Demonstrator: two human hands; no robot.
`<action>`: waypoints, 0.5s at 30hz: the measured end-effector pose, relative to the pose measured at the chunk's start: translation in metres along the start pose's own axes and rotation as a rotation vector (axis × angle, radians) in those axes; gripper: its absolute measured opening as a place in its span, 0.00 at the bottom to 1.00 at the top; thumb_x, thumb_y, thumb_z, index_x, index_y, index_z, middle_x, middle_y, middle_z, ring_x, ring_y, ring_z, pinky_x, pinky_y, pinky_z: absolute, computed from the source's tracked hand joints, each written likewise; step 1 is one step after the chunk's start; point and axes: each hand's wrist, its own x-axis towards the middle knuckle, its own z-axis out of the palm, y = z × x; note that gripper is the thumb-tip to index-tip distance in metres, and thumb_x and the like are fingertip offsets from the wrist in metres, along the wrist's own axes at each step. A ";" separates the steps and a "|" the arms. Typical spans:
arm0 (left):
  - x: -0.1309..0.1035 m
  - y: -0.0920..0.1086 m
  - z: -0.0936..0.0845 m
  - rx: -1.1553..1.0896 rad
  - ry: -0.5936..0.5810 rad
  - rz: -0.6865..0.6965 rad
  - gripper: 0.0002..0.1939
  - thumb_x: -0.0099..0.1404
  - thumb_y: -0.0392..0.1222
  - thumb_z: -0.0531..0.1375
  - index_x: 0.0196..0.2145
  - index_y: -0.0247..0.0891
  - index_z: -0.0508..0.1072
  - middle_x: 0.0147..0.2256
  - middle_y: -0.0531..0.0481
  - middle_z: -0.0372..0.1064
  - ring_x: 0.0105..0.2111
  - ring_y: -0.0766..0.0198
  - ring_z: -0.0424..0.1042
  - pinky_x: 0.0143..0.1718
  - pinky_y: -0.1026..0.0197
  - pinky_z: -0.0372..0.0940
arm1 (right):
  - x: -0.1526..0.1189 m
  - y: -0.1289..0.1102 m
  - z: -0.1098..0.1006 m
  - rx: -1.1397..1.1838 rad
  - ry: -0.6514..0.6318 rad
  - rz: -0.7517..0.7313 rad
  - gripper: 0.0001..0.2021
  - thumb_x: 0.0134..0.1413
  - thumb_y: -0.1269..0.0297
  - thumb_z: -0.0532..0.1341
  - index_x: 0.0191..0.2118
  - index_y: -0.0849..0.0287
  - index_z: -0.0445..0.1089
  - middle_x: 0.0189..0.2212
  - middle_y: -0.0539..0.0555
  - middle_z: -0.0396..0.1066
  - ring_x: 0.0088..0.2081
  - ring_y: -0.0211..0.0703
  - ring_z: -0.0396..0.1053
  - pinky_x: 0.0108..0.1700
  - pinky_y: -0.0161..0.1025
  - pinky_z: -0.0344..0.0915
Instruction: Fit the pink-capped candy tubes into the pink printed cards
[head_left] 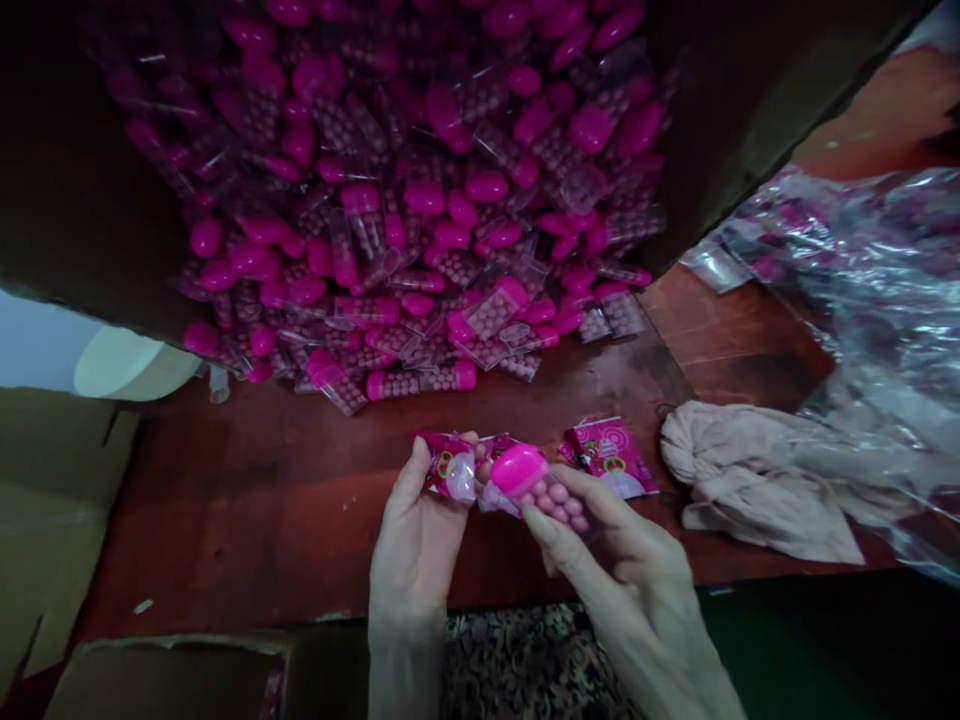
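Observation:
My right hand point(634, 550) grips a small clear candy container point(553, 502) by its body, thumb on the near side. It has a bright pink cap and pink balls inside, and is tilted with the cap toward the upper left. In my left hand point(420, 535), a pink printed wrapper point(452, 466) is held between thumb and fingers, just left of the container. Another pink printed piece shows partly behind the container. More printed wrappers point(615, 456) lie on the table beyond my right hand. Fingertips of both hands are partly hidden.
A large heap of pink-capped candy containers point(424, 270) spills from a dark box onto the reddish table point(262, 500). To the right lie a beige cloth point(757, 470) and clear plastic bags point(885, 280). A pale round tub point(135, 362) and cardboard point(52, 500) are at left.

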 end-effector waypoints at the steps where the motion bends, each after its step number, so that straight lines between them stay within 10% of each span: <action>1: -0.001 -0.001 0.001 -0.007 0.002 -0.003 0.20 0.68 0.36 0.47 0.26 0.30 0.75 0.27 0.42 0.75 0.28 0.63 0.75 0.34 0.59 0.71 | -0.001 0.000 0.003 0.004 0.008 0.000 0.09 0.53 0.65 0.60 0.42 0.56 0.70 0.29 0.49 0.75 0.28 0.36 0.72 0.31 0.28 0.71; 15: -0.001 -0.011 -0.003 -0.063 0.082 0.101 0.17 0.65 0.34 0.52 0.22 0.34 0.75 0.27 0.44 0.76 0.30 0.64 0.74 0.36 0.61 0.69 | -0.007 0.018 0.012 -0.113 0.082 -0.054 0.12 0.53 0.62 0.60 0.44 0.58 0.69 0.29 0.51 0.74 0.27 0.38 0.71 0.33 0.35 0.72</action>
